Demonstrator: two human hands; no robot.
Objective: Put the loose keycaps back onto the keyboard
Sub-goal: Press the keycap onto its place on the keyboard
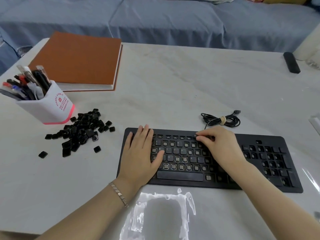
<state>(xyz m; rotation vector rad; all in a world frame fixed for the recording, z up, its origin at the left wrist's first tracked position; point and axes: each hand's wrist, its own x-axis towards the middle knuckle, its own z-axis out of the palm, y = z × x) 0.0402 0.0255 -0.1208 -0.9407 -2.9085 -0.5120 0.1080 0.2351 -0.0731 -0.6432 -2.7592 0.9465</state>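
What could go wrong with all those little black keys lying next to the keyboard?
Many empty spots on the keyboard look alike, so a cap from the keycap pile might get pressed onto the wrong one. The stray keycap lies apart from the pile and could get brushed away and lost. The left hand covers some keys, so gaps under it might be missed.

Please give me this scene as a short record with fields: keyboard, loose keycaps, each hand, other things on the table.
keyboard: black, on the table, many keys missing
loose keycaps: pile left of the keyboard, beside the pen cup
left hand: flat on the keyboard's left end, fingers straight
right hand: fingers bent, tips at the top key row; holding a keycap or not, cannot tell
cable: coiled, behind the keyboard
book: orange, closed, far left
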